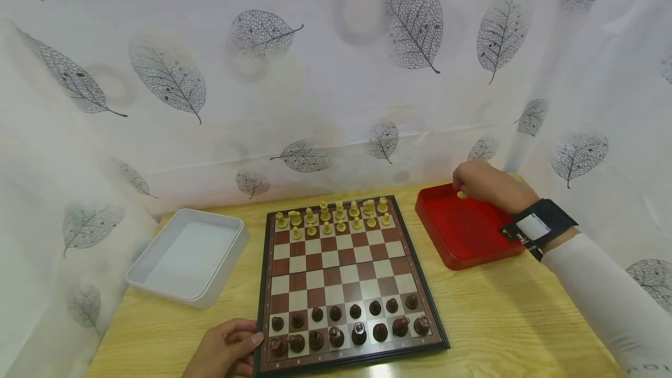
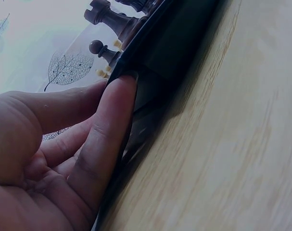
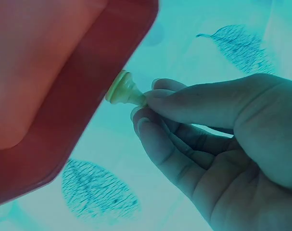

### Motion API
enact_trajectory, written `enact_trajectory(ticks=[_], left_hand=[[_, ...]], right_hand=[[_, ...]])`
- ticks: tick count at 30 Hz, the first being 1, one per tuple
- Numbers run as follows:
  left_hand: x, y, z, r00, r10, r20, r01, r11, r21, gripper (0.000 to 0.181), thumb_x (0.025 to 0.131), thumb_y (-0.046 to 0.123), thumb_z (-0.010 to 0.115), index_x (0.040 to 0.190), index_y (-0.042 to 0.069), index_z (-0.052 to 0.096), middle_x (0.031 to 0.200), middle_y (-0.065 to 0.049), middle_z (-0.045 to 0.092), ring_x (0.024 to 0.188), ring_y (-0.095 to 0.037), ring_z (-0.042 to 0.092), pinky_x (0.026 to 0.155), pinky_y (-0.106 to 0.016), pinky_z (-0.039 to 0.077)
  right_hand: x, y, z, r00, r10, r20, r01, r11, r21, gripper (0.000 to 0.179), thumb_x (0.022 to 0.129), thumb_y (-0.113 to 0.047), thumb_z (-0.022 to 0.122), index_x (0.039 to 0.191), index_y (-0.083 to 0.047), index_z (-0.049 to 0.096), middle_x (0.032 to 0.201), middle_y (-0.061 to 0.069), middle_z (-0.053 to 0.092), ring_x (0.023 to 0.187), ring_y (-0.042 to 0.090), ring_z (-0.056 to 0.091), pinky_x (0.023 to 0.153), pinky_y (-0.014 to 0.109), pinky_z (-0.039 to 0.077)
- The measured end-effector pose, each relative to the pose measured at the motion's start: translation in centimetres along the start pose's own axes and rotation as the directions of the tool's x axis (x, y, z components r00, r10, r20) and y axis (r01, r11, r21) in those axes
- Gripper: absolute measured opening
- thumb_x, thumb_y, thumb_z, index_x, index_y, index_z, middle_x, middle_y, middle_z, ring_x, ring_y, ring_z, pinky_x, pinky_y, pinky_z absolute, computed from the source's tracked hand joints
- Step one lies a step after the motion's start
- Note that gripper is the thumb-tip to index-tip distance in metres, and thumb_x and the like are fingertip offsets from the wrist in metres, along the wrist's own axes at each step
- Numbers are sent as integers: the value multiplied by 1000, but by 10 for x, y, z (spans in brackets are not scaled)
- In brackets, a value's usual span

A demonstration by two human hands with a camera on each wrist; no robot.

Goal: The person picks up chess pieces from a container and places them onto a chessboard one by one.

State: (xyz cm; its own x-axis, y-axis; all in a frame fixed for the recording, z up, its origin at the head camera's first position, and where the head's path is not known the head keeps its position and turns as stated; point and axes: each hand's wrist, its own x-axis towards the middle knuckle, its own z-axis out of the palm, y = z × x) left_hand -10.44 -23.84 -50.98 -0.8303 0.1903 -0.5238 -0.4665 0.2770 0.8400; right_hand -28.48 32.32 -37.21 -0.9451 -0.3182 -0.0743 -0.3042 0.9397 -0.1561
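My left hand [image 1: 226, 349] grips the near left edge of a brown-and-white chessboard [image 1: 332, 258], with the board's dark rim [image 2: 153, 31] between thumb and fingers in the left wrist view. My right hand [image 1: 485, 185], at the far side of a red tray [image 1: 440, 244], pinches a cream chess pawn [image 3: 124, 90] by its head between thumb and fingertips. The pawn's wide base points away from the fingers and overlaps the tray's edge in the right wrist view. Cream chess pieces [image 1: 340, 210] stand in two rows at the board's far end, dark chess pieces [image 1: 336, 336] in two rows near me.
A white tray [image 1: 219, 270] stands left of the board on the wooden table [image 1: 504, 331]. Behind the table hangs a white curtain [image 1: 336, 92] with a leaf print. A dark wristband [image 1: 546, 223] is on the right wrist.
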Motion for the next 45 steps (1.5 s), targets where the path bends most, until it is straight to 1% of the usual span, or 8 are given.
enact_trajectory(ticks=[8,12,18,25,31,34,38,45], left_hand=[[0,-1,1,1000,7,-8,-7,1000,1,61,95,29,78,135,-11,55,92,-3,73,73,-18,71,68,-36,66],[0,0,1,1000,15,-11,-15,1000,5,60,95,29,77,134,-11,56,93,-3,74,75,-18,71,68,-37,67],[-2,1,1,1000,26,-3,-26,1000,12,62,95,30,77,135,-12,55,94,-3,74,77,-18,70,69,-36,67],[-1,2,1,1000,26,-5,-26,999,22,61,95,30,77,135,-12,55,94,-3,74,78,-19,70,69,-37,67],[-1,2,1,999,40,1,-40,999,13,59,96,28,76,134,-12,55,94,-3,74,77,-19,70,68,-37,67],[-2,4,2,999,44,-3,-44,999,10,59,96,27,76,134,-12,55,93,-3,74,77,-19,70,68,-37,67],[-3,5,3,1000,27,-13,-27,1000,1,59,95,26,77,134,-12,54,92,-3,73,75,-19,70,67,-37,67],[0,3,3,1000,-5,-28,4,1000,-5,58,94,24,77,134,-11,55,91,-3,73,72,-17,71,67,-36,66]], right_hand=[[4,-36,-3,989,-142,-52,141,990,-29,14,87,9,64,89,5,78,83,12,75,72,20,61,70,40,62],[8,-55,-3,986,-155,-58,154,988,-22,17,89,9,62,90,4,78,86,11,75,74,21,62,70,39,61],[15,-85,0,983,-170,-63,167,984,-59,16,93,6,63,95,3,78,93,15,73,86,27,68,81,43,65],[21,-124,5,949,-299,-105,291,953,-84,10,92,6,67,93,3,77,89,13,69,83,26,67,76,36,64],[25,-157,10,926,-365,-101,357,930,-86,13,92,5,68,98,2,78,89,12,69,84,25,69,71,30,64],[27,-170,14,911,-403,-85,395,913,-103,15,91,6,69,100,-1,79,91,10,69,85,23,68,72,27,62],[30,-188,19,898,-438,-46,433,896,-94,21,91,7,70,104,-5,80,96,9,72,90,21,69,77,27,63],[39,-216,24,887,-461,5,459,883,-93,27,92,8,68,109,-9,79,102,6,74,95,19,70,80,27,62]])
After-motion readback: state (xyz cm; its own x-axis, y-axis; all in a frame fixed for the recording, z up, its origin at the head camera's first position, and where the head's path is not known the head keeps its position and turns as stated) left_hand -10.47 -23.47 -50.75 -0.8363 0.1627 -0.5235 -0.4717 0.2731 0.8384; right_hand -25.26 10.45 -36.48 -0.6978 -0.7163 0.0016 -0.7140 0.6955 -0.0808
